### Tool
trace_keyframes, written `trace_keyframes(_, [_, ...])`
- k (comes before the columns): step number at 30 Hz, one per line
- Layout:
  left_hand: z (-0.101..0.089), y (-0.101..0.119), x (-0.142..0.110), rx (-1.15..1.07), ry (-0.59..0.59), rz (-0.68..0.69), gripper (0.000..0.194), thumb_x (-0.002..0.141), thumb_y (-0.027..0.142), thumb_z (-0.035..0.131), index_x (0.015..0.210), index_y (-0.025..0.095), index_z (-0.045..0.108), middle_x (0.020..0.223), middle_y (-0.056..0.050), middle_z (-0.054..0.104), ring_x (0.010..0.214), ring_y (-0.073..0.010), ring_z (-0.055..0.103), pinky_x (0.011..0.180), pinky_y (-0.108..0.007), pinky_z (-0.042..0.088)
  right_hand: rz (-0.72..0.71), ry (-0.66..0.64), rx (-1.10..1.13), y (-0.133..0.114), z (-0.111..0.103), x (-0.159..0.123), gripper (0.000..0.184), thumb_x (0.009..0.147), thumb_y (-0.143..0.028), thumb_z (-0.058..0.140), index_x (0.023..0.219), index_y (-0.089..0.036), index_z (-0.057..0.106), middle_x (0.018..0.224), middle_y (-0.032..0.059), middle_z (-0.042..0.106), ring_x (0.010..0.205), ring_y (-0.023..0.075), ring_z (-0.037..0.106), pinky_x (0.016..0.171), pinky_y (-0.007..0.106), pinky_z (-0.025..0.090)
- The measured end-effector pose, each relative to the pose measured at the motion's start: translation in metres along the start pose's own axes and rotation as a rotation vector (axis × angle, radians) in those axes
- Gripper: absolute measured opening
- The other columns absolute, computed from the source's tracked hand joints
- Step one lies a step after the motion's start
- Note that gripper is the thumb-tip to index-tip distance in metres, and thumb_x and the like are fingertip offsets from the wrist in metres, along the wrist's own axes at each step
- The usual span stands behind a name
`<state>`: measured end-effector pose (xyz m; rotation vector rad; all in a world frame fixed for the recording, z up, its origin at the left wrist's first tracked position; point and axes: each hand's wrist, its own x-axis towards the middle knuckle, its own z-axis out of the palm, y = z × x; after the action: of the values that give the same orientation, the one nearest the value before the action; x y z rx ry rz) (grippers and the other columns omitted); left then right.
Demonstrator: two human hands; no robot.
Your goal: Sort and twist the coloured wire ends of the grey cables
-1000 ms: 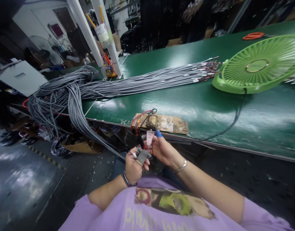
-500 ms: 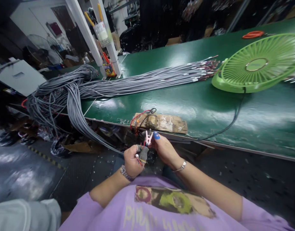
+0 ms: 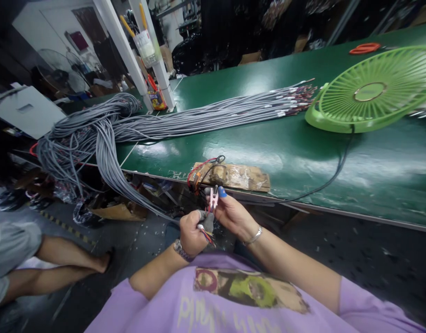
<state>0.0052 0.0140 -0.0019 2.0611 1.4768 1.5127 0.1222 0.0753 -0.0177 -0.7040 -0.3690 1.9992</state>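
— While looking down past the edge of the bench (image 3: 296, 162), seeing what in the left hand (image 3: 193, 233)?

— Clenching around a grey piece (image 3: 209, 223), letting coloured wires (image 3: 208, 237) poke out toward the lower right. Wearing a watch (image 3: 181, 250) on that wrist.

— And doing what with the right hand (image 3: 235, 217)?

— Pinching a pink clip (image 3: 213, 200) in the fingers. Wearing something blue (image 3: 222, 191) on the thumb and a bracelet (image 3: 256, 236) at the wrist.

— Touching the grey piece with the clip?

— Holding both close together between the hands, but not managing to tell touching from nearly touching. Finding that spot too small.

— Holding them where, exactly?

— Hovering just in front of the bench's near edge, below the wooden board (image 3: 247, 178).

— Noticing anything on the board?

— Seeing red and black leads (image 3: 218, 161) looping at the left end, beside an orange part (image 3: 196, 177).

— And spotting what farther along the bench?

— Making out grey cables (image 3: 199, 115), lying lengthwise and pointing white-banded ends at a green fan (image 3: 370, 91). Drooping over the near edge at the left as a thick bundle.

— Seeing anything by the fan?

— Trailing a dark cord (image 3: 338, 172) toward the near edge; also showing orange handles (image 3: 364, 48) beyond.

— Noticing anyone else?

— Glimpsing a person's legs (image 3: 60, 252) at the far left, well apart from both hands.
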Motion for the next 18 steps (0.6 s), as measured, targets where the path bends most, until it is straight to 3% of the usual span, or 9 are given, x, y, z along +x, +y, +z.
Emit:
trace_keyframes(5, [-0.001,0.002,0.001,-0.047,-0.019,-0.043,0.015,0.076,0.025,0.058,0.062,0.018,0.060,0.048,0.001,0.056,0.042,-0.0096,0.049,0.044,-0.020,0.039,0.008,-0.017,-0.017,0.003,-0.004,0.000,0.032,0.066,-0.049,0.080,0.075,-0.020,0.071,0.068,-0.0005,0.070,0.059,0.0128,0.059,0.058,0.026,0.046])
trace_keyframes(9, [-0.006,0.005,0.001,-0.097,-0.046,-0.174,0.018,0.075,0.030,0.061,0.060,0.019,0.060,0.047,0.001,0.057,0.043,-0.0103,0.050,0.045,-0.021,0.041,0.049,-0.024,0.030,0.003,-0.009,-0.002,0.031,0.072,-0.052,0.074,0.076,-0.022,0.068,0.072,-0.0014,0.070,0.062,0.0119,0.060,0.059,0.024,0.046])
trace_keyframes(14, [-0.010,0.004,-0.010,-0.395,-0.074,-0.548,0.025,0.075,0.042,0.064,0.066,0.018,0.062,0.049,0.001,0.061,0.038,-0.0089,0.049,0.039,-0.020,0.038,0.122,-0.047,0.074,0.003,-0.021,-0.005,0.031,0.075,-0.053,0.071,0.074,-0.022,0.065,0.071,-0.0016,0.069,0.062,0.0108,0.060,0.058,0.022,0.046])
trace_keyframes(18, [-0.008,-0.003,-0.019,-0.611,0.001,-0.824,0.032,0.072,0.049,0.067,0.067,0.017,0.059,0.047,0.003,0.059,0.031,-0.0066,0.045,0.032,-0.017,0.032,0.147,-0.054,0.090,0.006,-0.036,-0.006,0.031,0.075,-0.052,0.071,0.072,-0.022,0.064,0.072,-0.0003,0.069,0.062,0.0111,0.060,0.057,0.022,0.047])
